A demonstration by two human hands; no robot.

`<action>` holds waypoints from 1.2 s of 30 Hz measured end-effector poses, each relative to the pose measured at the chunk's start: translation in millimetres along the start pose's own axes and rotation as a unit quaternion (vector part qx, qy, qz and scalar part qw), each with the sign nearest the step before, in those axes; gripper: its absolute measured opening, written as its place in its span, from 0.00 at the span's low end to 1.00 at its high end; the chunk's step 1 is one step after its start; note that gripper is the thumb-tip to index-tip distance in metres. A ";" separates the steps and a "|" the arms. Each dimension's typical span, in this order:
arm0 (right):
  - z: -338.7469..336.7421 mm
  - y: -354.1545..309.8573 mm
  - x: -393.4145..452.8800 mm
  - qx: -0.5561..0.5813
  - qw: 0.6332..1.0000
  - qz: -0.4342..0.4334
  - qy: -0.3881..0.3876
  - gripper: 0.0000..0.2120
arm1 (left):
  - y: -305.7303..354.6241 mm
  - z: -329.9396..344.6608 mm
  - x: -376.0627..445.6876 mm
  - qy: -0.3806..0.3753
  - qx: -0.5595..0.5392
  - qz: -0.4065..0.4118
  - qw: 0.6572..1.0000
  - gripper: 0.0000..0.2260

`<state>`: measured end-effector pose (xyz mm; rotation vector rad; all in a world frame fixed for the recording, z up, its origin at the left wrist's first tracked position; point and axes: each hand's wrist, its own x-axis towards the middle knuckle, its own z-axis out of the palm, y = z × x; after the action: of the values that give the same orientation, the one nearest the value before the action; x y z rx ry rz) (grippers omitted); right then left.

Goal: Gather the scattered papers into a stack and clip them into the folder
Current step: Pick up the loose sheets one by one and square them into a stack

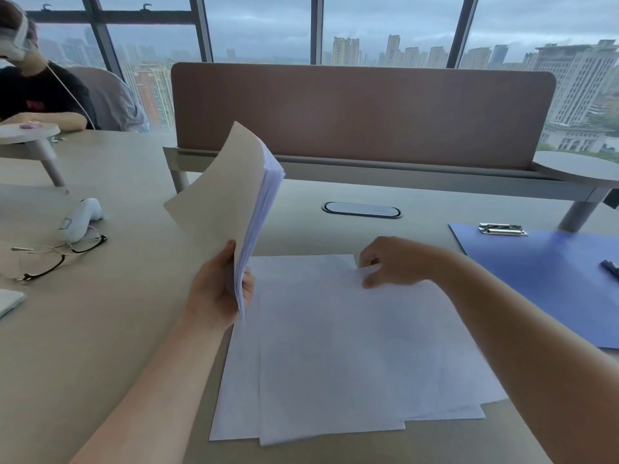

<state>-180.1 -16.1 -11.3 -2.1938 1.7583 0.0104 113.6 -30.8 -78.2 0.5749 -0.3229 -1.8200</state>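
- Left hand (217, 286) is clamped on a thick stack of papers (234, 195), thumb on the near face, fingers wrapped behind, holding it up on edge above the counter (127, 329), its long side rising up and away from the person.
- Right hand (385, 262) is down on the loose sheets (335, 346), fingers curled and pinching the far corner of the top one; the corner looks just lifted, though the blur makes it hard to be sure.
- Those loose sheets lie flat in an overlapping fan right in front of the person, long sides running away from the body, a few bottom corners poking out to the right and left.
- Key relation now: the pinched sheet sits just right of the held stack, so it has only a short trip leftward to join it, and the right hand is clearly the nearer one for it.
- The folder (552, 283), blue and lying open, is off to the right, beyond the right forearm, with its metal clip (502, 229) at the far edge.
- My read: still gathering; several sheets are left on the counter, and the clipping has not begun.
- Glasses (57, 257) rest well off to the left, out of the way.
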 end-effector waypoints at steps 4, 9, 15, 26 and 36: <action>-3.5 19.9 -19.9 0.164 0.977 0.059 0.124 0.06 | 3.5 6.7 -6.5 0.008 0.023 0.031 0.999 0.10; 29.1 20.4 -39.4 0.407 0.879 0.172 0.179 0.10 | -0.9 19.3 -15.8 0.030 0.078 0.052 0.995 0.13; 63.7 -15.8 -45.8 0.498 0.839 0.182 0.124 0.03 | -14.3 26.6 -23.4 0.058 0.137 0.074 0.986 0.11; 50.1 -30.0 -67.9 0.582 0.770 0.181 0.189 0.05 | -21.8 20.1 -17.6 0.112 0.222 0.093 0.964 0.19; 56.1 -33.5 -62.4 0.739 0.617 0.230 0.141 0.10 | -23.0 21.6 -18.3 0.138 0.239 0.091 0.957 0.13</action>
<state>-152.2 63.8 -43.1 -0.4959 1.3618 -1.2253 87.7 -7.5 -67.2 1.0888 -0.6102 -1.4601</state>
